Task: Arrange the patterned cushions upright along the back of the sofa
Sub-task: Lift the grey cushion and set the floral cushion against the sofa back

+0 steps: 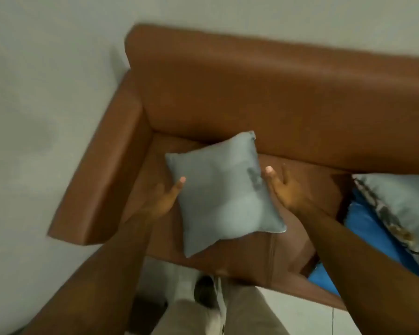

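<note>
A small grey-blue cushion point(221, 193) with a dark mottled patch near its right edge is held above the left end of the brown leather sofa point(264, 93). My left hand point(166, 198) grips its left edge and my right hand point(284, 187) its right edge, thumbs on top. The cushion is tilted, its plain face toward me, one corner close to the backrest. A second grey cushion point(402, 204) with a patterned border lies at the right on the seat.
A bright blue item point(370, 238) lies under the second cushion on the seat. The sofa's left armrest point(99, 170) stands close to a pale wall point(46, 93). My trouser legs and a shoe point(203, 291) are on the light floor in front.
</note>
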